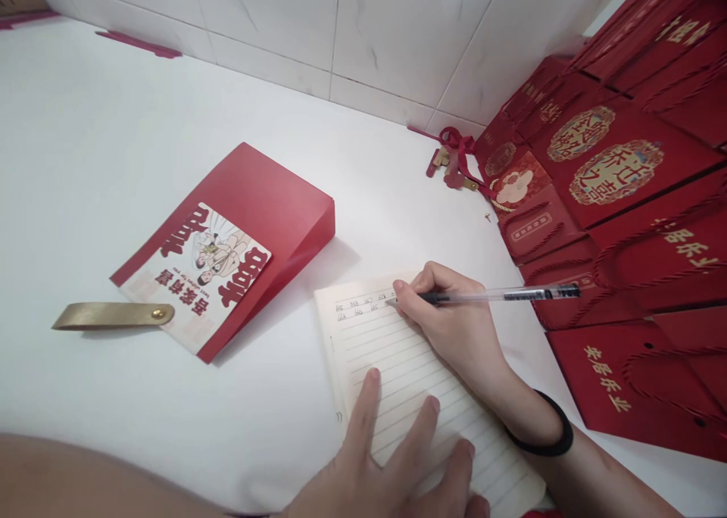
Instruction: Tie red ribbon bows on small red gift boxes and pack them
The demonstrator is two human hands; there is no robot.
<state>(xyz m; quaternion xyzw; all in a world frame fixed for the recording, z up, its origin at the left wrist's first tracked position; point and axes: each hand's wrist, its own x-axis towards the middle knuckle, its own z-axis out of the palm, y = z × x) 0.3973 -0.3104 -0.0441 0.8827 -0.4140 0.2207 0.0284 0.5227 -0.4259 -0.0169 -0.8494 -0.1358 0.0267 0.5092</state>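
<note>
In the head view, my right hand [457, 325] is closed around a clear-barrelled pen [482, 295] with a black grip. The pen's tip is at the upper lines of a ruled notebook [363, 351], where two short rows of small handwritten figures stand. My left hand [386, 465] lies across the lower part of the page, its fingers spread and holding nothing. Left of the notebook rests a red folded gift box or bag [266, 192]. It has a white illustrated card [210, 268] on its front and a gold strap [113, 316] with a snap.
Many red paper gift bags [613, 154] with gold lettering and rope handles fill the right side. A red ribbon [457, 143] and small strap pieces [448, 173] lie by them. A tiled wall [391, 33] borders the white tabletop [85, 162]. Red strips [139, 44] lie along the wall.
</note>
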